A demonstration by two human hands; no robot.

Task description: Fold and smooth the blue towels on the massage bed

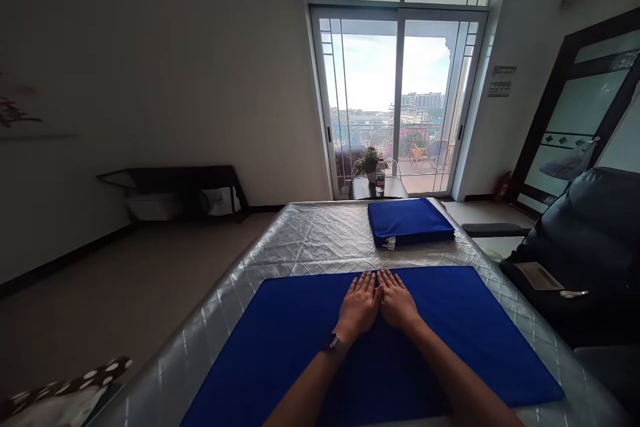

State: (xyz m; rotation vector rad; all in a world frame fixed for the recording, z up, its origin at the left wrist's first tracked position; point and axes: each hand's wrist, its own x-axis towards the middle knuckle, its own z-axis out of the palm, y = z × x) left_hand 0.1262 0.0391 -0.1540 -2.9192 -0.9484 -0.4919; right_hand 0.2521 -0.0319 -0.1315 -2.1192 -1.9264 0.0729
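Observation:
A blue cloth (pixel 295 327) lies spread flat on a silver quilted table cover (pixel 320 233). Near the cloth's far edge, my left hand (pixel 361 303) rests palm down, fingers stretched forward, with a dark watch on its wrist. Beside it my right hand (pixel 396 298) lies flat in the same way, the two thumbs touching or nearly so. Neither hand grips the cloth. Beyond them, a folded stack of blue cloth (pixel 410 220) with a small white label sits toward the far right of the table.
A small table (pixel 379 189) with a potted plant (pixel 371 161) and a bottle (pixel 381 177) stands past the far end, before glass sliding doors (pixel 360 93). On the right is a black leather chair (pixel 590 240); a low black rack (pixel 183 180) stands by the left wall.

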